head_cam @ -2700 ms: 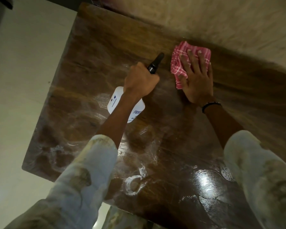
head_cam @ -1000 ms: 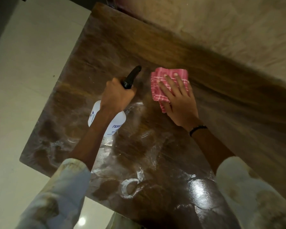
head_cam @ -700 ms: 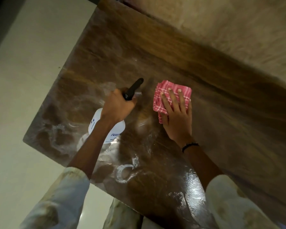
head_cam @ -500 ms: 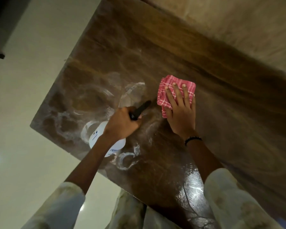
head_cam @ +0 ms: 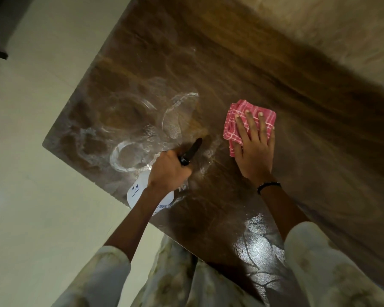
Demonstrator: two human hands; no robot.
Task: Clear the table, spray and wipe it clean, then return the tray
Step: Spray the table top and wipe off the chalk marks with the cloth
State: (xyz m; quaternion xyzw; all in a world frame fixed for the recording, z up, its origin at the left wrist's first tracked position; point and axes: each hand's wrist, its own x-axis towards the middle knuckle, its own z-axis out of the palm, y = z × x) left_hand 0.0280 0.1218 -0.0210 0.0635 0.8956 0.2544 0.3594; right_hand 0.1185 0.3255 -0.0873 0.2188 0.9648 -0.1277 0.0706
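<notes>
A: What does the left hand [head_cam: 167, 171] have hold of?

B: Its fingers are curled round the neck of the spray bottle [head_cam: 140, 192], a white one with a black nozzle [head_cam: 191, 151]. The nozzle sticks out past the knuckles and points across the bench [head_cam: 319, 151]. The bottle's white body shows below the wrist, near the bench's left edge

A: And the right hand [head_cam: 254, 149]?

B: It lies flat on the folded red checked cloth [head_cam: 231, 127], fingers straight and slightly spread, pressing the cloth onto the dark wooden top. A black band [head_cam: 268, 186] sits on that wrist

A: How far apart are the two?

B: Near each other; the nozzle tip is just left of the cloth, not touching it

A: What about the surface?

B: Whitish rings and streaks [head_cam: 129, 156] of wet film lie on the bench's left part, beyond the left hand. A bright glare patch [head_cam: 256, 247] sits near the front edge, between the two pale sleeves. Light floor [head_cam: 31, 196] lies to the left
</notes>
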